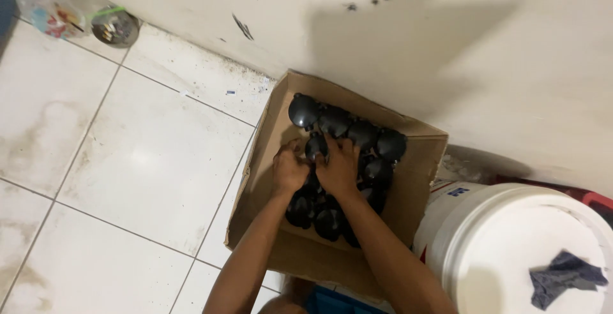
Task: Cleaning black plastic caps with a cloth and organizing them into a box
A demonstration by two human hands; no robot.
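An open brown cardboard box (268,180) stands on the tiled floor against the wall. It holds several glossy black rounded objects (364,132) packed close together. Both my hands reach into it. My left hand (288,168) rests on the black objects near the box's left wall, fingers curled around one of them. My right hand (338,166) lies over the objects in the middle, fingers spread and pressing on a black piece (315,145). Whether either hand has a firm hold is hard to tell.
A white plastic bucket (511,244) with a lid stands right of the box, a dark blue rag (565,276) on top. A clear bag with small items (54,14) and a round metal tin (115,28) lie at the far left by the wall.
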